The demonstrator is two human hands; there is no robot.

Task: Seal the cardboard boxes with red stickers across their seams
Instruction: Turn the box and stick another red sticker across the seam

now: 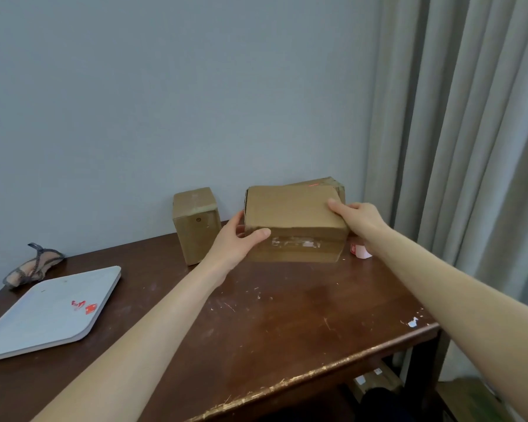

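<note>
Here left hand [235, 239], right hand [358, 217] grip rectangular cardboard box [290, 208], tape-scarred front.

Home room: scuffed wooden desk [287, 315], plain wall [165, 102], grey curtains [470, 132].

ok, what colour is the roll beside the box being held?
Pale pink roll with a red patch on its end, right of the held box; head view.

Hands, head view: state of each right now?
Left hand: grips the left end of the wide cardboard box.
Right hand: grips the same box's right end, thumb on top.
</note>
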